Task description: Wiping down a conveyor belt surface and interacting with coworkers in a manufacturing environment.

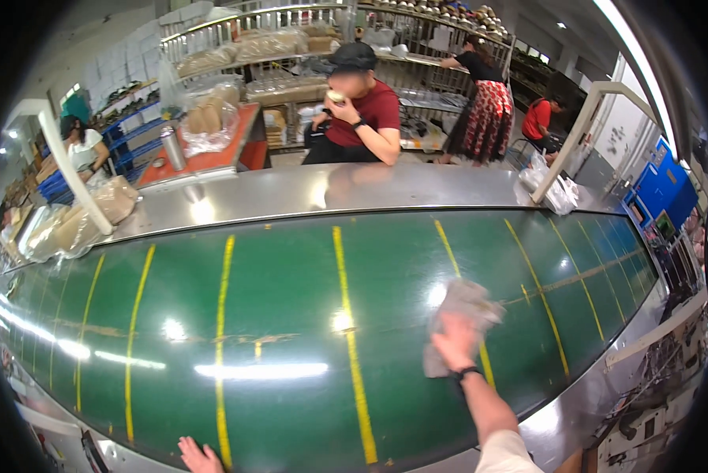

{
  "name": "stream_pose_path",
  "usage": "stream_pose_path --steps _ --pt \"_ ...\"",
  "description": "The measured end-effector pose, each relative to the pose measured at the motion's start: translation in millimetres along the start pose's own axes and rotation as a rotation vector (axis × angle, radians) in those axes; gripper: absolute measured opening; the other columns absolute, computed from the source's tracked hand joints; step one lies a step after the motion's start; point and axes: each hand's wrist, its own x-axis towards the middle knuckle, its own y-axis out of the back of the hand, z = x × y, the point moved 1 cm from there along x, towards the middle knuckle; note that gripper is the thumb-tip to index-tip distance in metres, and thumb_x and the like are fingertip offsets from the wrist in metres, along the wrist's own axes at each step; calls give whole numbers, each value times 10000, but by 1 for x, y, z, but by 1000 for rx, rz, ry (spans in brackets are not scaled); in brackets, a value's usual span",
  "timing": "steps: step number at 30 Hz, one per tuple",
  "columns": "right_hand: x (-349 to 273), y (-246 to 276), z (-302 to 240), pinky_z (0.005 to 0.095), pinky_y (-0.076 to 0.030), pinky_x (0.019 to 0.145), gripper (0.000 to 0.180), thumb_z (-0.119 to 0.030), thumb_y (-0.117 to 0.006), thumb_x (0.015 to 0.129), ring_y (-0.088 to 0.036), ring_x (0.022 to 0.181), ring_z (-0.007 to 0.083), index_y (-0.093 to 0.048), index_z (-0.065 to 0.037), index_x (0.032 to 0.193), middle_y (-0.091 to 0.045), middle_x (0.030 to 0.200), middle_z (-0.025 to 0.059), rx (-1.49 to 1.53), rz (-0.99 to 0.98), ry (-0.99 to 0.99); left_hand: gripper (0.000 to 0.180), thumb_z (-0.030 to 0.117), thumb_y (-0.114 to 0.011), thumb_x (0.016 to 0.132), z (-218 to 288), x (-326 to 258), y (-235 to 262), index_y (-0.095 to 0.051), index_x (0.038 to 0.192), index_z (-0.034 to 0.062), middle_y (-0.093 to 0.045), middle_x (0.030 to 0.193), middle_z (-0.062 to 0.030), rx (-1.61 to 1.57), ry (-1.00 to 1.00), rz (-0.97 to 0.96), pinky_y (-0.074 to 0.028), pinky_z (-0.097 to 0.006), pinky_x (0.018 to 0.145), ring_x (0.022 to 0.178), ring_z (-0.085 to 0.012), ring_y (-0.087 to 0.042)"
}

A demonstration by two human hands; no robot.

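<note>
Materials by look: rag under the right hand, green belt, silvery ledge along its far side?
Rag under the right hand: probably fabric, matte, grey-beige; it creases softly and shows no shine.
Green belt: likely rubber or plastic, smooth and glossy; light reflects in bright streaks. Which one, I can't tell.
Ledge: looks like sheet metal, perhaps stainless; silvery with blurred reflections.

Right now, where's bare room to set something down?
Green belt, between your left hand and the cloth under your right hand; steel ledge, between the wrapped bundle and plastic bag. The ledge's ends are crowded.
</note>
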Motion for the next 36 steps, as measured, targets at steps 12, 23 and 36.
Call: stream_pose_path --steps 12,23,36 --pt "-283 -127 -521 633 -168 1071 506 -306 -589 730 -224 1376 382 -585 -313 1236 -353 1464 55 316 -686 1162 557 209 -467 906 1 -2 1 -306 1384 -26 -309 1450 -200 -700 219 143 -191 -458 1128 1360 -362 -258" --pt "-115 -36 -203 533 -414 905 528 -212 -590 666 -412 1220 404 -602 -270 1191 -467 1338 94 141 -105 597 348 -15 -510 790 -22 -12 -26 -519 1138 5 -476 1280 -198 -211 -236 315 -304 -481 1050 1243 -357 -409" --pt "-111 155 393 618 -225 1056 677 -419 -452 882 -163 1353 505 -167 -279 1480 -75 1548 154 -136 -380 -848 463 167 -632 782 201 -183 -24 -489 1195 14 -392 1364 -215 -109 -486 41 -243 -530 1072 1318 -386 -315"
